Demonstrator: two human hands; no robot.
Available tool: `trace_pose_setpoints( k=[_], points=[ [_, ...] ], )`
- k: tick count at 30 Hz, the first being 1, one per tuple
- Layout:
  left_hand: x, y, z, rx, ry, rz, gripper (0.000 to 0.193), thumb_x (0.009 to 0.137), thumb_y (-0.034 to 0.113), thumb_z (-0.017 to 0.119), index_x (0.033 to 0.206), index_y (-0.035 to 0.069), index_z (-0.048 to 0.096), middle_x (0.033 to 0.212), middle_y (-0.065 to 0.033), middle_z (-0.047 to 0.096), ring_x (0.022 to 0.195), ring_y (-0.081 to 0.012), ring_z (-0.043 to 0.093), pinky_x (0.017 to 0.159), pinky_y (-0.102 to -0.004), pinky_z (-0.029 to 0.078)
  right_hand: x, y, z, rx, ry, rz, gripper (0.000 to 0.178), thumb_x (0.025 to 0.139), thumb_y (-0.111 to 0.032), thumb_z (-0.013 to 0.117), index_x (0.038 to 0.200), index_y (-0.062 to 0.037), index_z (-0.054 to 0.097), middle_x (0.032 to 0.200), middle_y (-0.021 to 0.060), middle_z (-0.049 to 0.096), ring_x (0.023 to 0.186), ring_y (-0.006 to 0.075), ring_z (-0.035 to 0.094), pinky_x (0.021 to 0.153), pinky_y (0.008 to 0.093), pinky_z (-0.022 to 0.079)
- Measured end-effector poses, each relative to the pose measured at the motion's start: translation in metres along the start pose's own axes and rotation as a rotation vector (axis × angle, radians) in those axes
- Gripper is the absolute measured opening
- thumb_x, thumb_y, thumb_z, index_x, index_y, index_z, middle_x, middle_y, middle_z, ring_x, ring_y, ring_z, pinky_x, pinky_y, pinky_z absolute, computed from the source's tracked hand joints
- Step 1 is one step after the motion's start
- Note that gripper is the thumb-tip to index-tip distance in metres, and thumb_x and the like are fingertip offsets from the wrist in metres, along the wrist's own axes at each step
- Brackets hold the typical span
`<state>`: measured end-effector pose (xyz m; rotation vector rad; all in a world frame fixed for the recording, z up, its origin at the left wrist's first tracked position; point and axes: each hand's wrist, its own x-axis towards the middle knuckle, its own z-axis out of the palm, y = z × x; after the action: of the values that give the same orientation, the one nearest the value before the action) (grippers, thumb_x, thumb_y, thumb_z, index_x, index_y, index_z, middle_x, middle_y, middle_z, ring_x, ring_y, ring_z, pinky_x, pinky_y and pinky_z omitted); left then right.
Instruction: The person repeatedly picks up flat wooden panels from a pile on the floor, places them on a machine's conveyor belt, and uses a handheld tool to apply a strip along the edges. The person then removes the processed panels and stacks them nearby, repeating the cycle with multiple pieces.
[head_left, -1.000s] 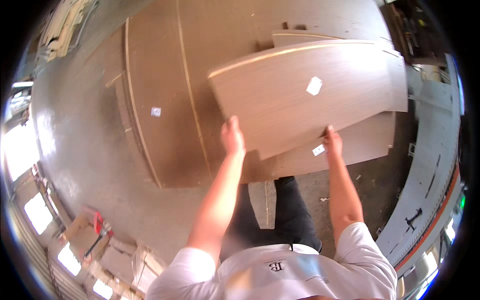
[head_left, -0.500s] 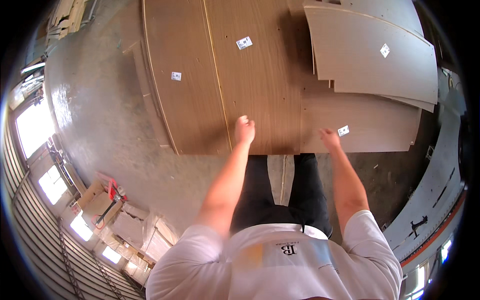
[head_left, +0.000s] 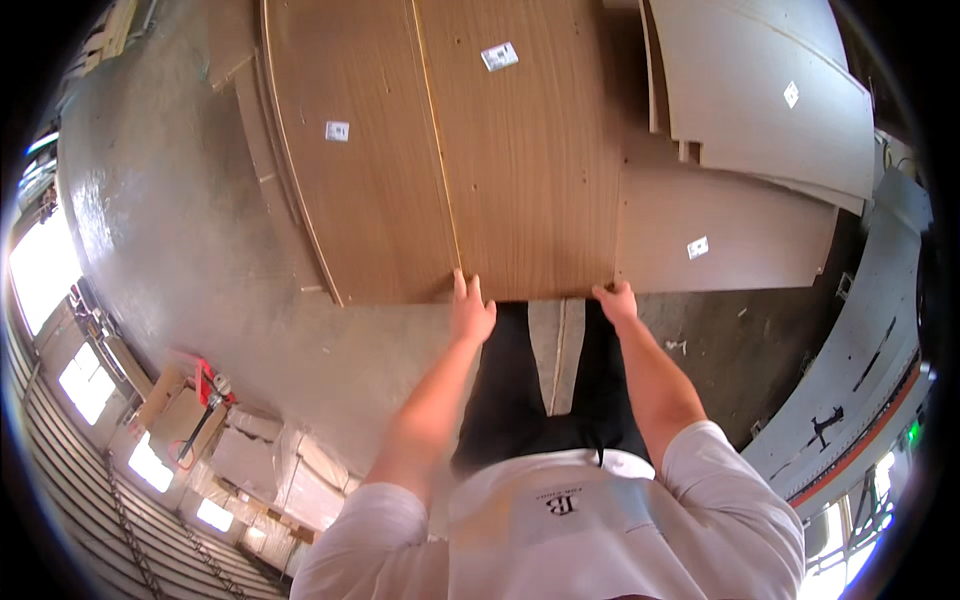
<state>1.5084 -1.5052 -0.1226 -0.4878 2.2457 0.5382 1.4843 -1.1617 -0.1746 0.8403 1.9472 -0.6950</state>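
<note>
Our left hand [head_left: 473,312] lays its slightly spread fingertips at the near left corner of the middle brown panel [head_left: 530,170], by the pale seam [head_left: 437,140]. Our right hand [head_left: 617,298] has its fingers bent and close together at the near right corner. The underside is hidden, so we cannot tell whether either hand truly grips. The panel lies flat, running away from our fingers past the top of the view.

We judge it best to set both hands equally deep on this edge, keep fingertips out of the joins and load both corners evenly, lest the board skew.

Just left of our left fingers lies the left panel [head_left: 350,210], leaving little sideways play. Just right of our right fingers is the right panel [head_left: 720,215]; farther out, notched boards [head_left: 770,100] overlap it, near our panel's edge. Between our hands and closer in stand our legs [head_left: 495,380], over concrete floor [head_left: 370,345] that stretches widely leftward. Well right of our fingers, a grey machine [head_left: 850,325] limits swinging room.
</note>
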Motion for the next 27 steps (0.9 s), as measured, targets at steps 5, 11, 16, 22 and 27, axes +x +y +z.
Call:
trace_pose_setpoints(
  k=[5, 11, 16, 22, 27],
  points=[
    [-0.003, 0.010, -0.001, 0.005, -0.056, -0.014, 0.076, 0.089, 0.029, 0.070, 0.152, 0.006, 0.037, 0.166, -0.0255, 0.008, 0.149, -0.0412, 0.026, 0.118, -0.0446, 0.035, -0.018, -0.015, 0.007, -0.133, 0.153, -0.003, 0.049, 0.073, -0.029, 0.076, 0.114, -0.0056, 0.062, 0.111, 0.0163, 0.069, 0.109, 0.0335, 0.066, 0.094, 0.0432, 0.052],
    [-0.005, -0.010, -0.008, 0.068, -0.113, -0.011, 0.077, 0.088, 0.032, 0.071, 0.153, 0.009, 0.037, 0.166, -0.0255, 0.007, 0.151, -0.0394, 0.024, 0.116, -0.0443, 0.038, -0.018, 0.010, 0.028, -0.023, 0.002, 0.058, 0.047, 0.071, -0.023, 0.077, 0.114, -0.0095, 0.063, 0.105, 0.0122, 0.072, 0.105, 0.0293, 0.068, 0.091, 0.0392, 0.053],
    [-0.007, -0.037, -0.020, 0.103, -0.128, -0.020, 0.080, 0.088, 0.036, 0.071, 0.155, 0.012, 0.035, 0.167, -0.0236, 0.004, 0.147, -0.0396, 0.032, 0.111, -0.0449, 0.043, -0.023, 0.007, 0.065, 0.142, -0.134, 0.132, 0.059, 0.072, -0.030, 0.083, 0.118, -0.0012, 0.059, 0.104, 0.0122, 0.071, 0.101, 0.0255, 0.068, 0.090, 0.0361, 0.053],
    [-0.008, -0.013, -0.045, 0.080, -0.239, -0.060, 0.088, 0.088, 0.039, 0.071, 0.159, 0.012, 0.025, 0.166, -0.0262, 0.006, 0.148, -0.0405, 0.031, 0.115, -0.0457, 0.038, -0.041, 0.007, 0.043, 0.436, -0.138, 0.054, 0.056, 0.074, -0.027, 0.088, 0.114, 0.0006, 0.061, 0.104, 0.0060, 0.069, 0.096, 0.0185, 0.065, 0.086, 0.0322, 0.053],
    [-0.009, 0.001, -0.029, -0.064, -0.317, 0.024, 0.090, 0.089, 0.041, 0.070, 0.160, 0.014, 0.021, 0.167, -0.0229, 0.007, 0.141, -0.0414, 0.042, 0.111, -0.0475, 0.043, -0.108, -0.019, -0.050, 0.027, -0.061, -0.055, 0.039, 0.070, -0.028, 0.088, 0.089, -0.0029, 0.065, 0.095, 0.0099, 0.068, 0.086, 0.0249, 0.066, 0.076, 0.0372, 0.052]
  ],
)
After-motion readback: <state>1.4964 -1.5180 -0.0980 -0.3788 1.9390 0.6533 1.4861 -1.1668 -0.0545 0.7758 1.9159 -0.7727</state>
